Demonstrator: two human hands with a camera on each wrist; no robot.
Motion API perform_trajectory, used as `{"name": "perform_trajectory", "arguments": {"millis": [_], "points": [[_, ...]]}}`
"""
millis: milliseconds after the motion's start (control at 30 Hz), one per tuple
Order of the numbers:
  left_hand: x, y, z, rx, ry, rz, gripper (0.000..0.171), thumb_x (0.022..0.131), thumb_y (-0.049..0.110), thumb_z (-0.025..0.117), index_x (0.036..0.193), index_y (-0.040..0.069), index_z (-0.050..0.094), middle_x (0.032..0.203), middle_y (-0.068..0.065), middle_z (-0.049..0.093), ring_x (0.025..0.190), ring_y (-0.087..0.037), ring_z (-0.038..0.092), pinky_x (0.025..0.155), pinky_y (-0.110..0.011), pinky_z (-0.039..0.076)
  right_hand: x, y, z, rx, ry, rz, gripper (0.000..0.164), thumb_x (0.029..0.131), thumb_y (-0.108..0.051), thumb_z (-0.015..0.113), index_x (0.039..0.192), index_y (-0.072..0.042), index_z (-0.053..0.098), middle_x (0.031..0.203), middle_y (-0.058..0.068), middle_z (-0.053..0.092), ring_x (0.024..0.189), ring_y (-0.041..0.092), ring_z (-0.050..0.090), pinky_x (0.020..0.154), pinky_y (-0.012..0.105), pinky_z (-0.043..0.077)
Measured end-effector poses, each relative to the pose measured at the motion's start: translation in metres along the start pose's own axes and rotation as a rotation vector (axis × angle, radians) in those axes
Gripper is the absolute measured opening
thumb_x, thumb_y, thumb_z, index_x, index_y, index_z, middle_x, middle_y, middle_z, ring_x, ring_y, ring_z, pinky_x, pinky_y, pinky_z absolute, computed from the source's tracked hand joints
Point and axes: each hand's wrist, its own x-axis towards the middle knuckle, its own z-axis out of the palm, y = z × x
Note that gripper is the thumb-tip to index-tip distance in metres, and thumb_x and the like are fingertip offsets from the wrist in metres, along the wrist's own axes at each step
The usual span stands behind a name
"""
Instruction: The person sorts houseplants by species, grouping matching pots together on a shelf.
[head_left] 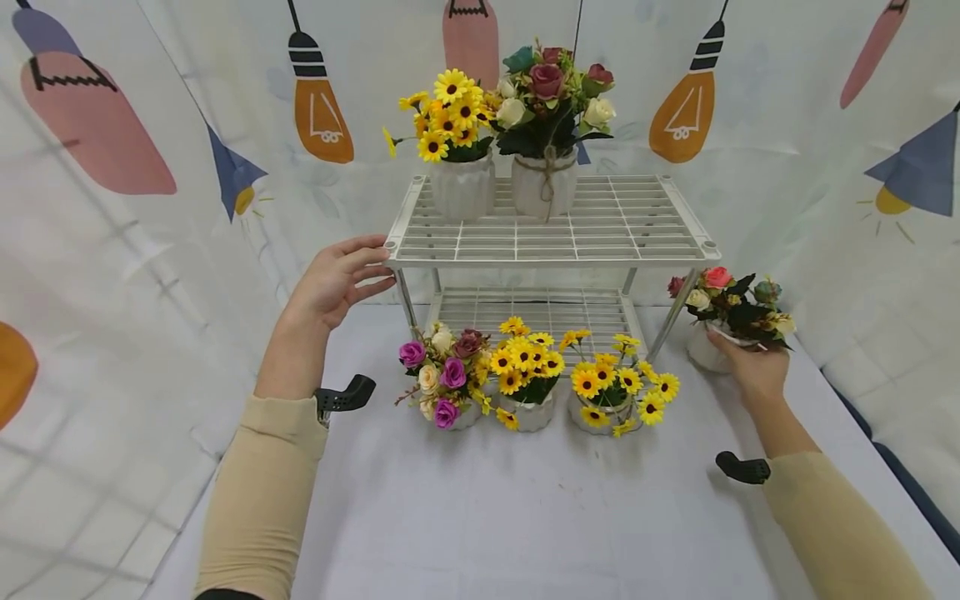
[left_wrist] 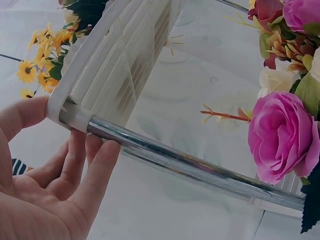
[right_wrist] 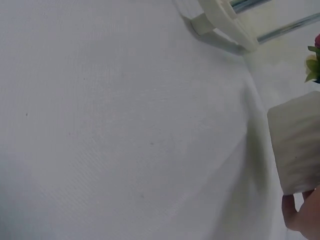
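Gripping a white pot (head_left: 705, 354) of mixed flowers (head_left: 738, 310), the right hand (head_left: 759, 371) is just beside the rack (head_left: 555, 263), outside its right front leg (head_left: 671, 318); the right wrist view shows fingers at the pot's lower edge, though I cannot tell whether its base touches the table (head_left: 525, 517). Across from it, the left hand (head_left: 333, 279) pinches the rack's top left front corner, thumb side above, fingertips by the metal post (left_wrist: 190, 156). I'd judge the pot light and stiff, perhaps breakable, its pale wall a little slick; that wall is the place to take hold, below the petals and leaves, which look soft and apt to snag. Light as it seems, the rack could shift if knocked. The slanting leg stands close to the flowers, and the table's right edge is near too. Three front pots (head_left: 527, 414) block the way to the lower shelf (head_left: 633, 318); two upper pots (head_left: 463, 190) sit toward the back left of the top shelf (head_left: 688, 218), with bare grid to their right.
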Motion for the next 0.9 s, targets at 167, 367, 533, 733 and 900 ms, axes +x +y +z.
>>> {"name": "perform_trajectory", "arguments": {"millis": [167, 367, 533, 733, 900], "points": [[0.0, 0.0, 0.0, 0.014, 0.008, 0.003, 0.053, 0.101, 0.025, 0.07, 0.144, 0.001, 0.052, 0.125, -0.011, 0.064, 0.1, -0.02, 0.066, 0.086, -0.029, 0.059, -0.009, -0.02, -0.011, 0.041, 0.003, -0.067, 0.091, 0.081, -0.031, 0.091, 0.156, -0.026, 0.04, 0.155, -0.005, 0.045, 0.14, 0.008, 0.039, 0.117, 0.027, 0.032], [-0.001, 0.001, -0.001, 0.002, -0.006, 0.009, 0.053, 0.102, 0.025, 0.068, 0.146, 0.001, 0.051, 0.125, -0.01, 0.064, 0.1, -0.019, 0.066, 0.087, -0.029, 0.059, -0.025, -0.055, -0.027, 0.18, -0.006, -0.067, 0.092, 0.081, -0.02, 0.09, 0.157, -0.028, 0.038, 0.158, -0.004, 0.041, 0.145, 0.011, 0.035, 0.122, 0.033, 0.023], [-0.002, 0.0, 0.0, 0.019, -0.007, 0.007, 0.053, 0.103, 0.025, 0.067, 0.146, 0.001, 0.05, 0.12, -0.006, 0.065, 0.1, -0.019, 0.065, 0.087, -0.029, 0.059, -0.037, -0.086, -0.036, 0.237, 0.011, -0.129, 0.091, 0.08, -0.015, 0.091, 0.154, -0.029, 0.041, 0.156, -0.006, 0.043, 0.144, 0.01, 0.036, 0.122, 0.033, 0.023], [-0.003, -0.003, -0.001, 0.009, -0.004, -0.006, 0.053, 0.102, 0.026, 0.068, 0.146, 0.002, 0.051, 0.123, -0.009, 0.064, 0.1, -0.02, 0.065, 0.087, -0.029, 0.059, -0.047, -0.12, -0.045, 0.285, -0.016, -0.208, 0.089, 0.08, -0.011, 0.09, 0.153, -0.03, 0.042, 0.154, -0.008, 0.045, 0.142, 0.01, 0.037, 0.121, 0.031, 0.024], [-0.002, -0.005, -0.001, 0.005, -0.009, -0.004, 0.055, 0.102, 0.026, 0.069, 0.147, 0.001, 0.05, 0.128, -0.013, 0.062, 0.101, -0.02, 0.065, 0.087, -0.029, 0.059, -0.052, -0.146, -0.051, 0.399, -0.066, -0.216, 0.089, 0.079, -0.005, 0.09, 0.152, -0.027, 0.045, 0.151, -0.007, 0.048, 0.139, 0.011, 0.04, 0.114, 0.02, 0.033]]}}
